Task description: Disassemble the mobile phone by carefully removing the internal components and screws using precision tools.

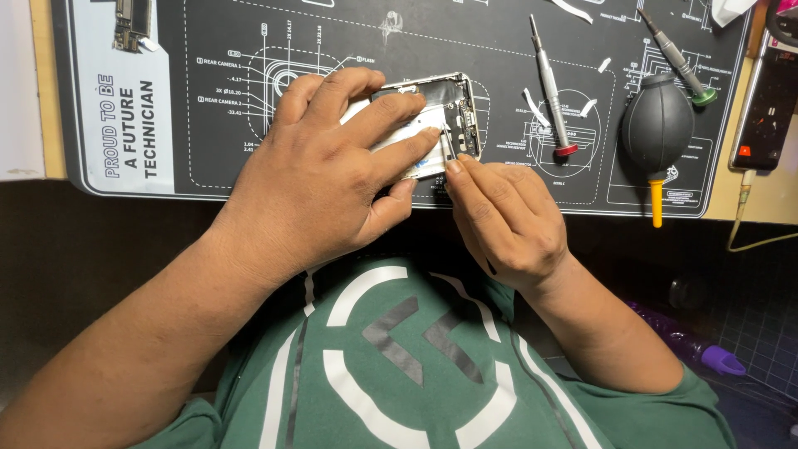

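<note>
Looking across the workspace now: a pale wooden counter (777, 199) runs along the far side, its bare top showing at the right edge and in a thin strip far left. A dark printed work mat (216, 158) covers most of it. Near the counter's front edge everything drops into deep shadow. Light falls evenly from above, bright on the mat.

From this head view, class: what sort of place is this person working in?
Probably a phone-repair bench: an opened phone under both hands, lying on a printed repair mat, with precision screwdrivers and a rubber dust blower alongside.
</note>
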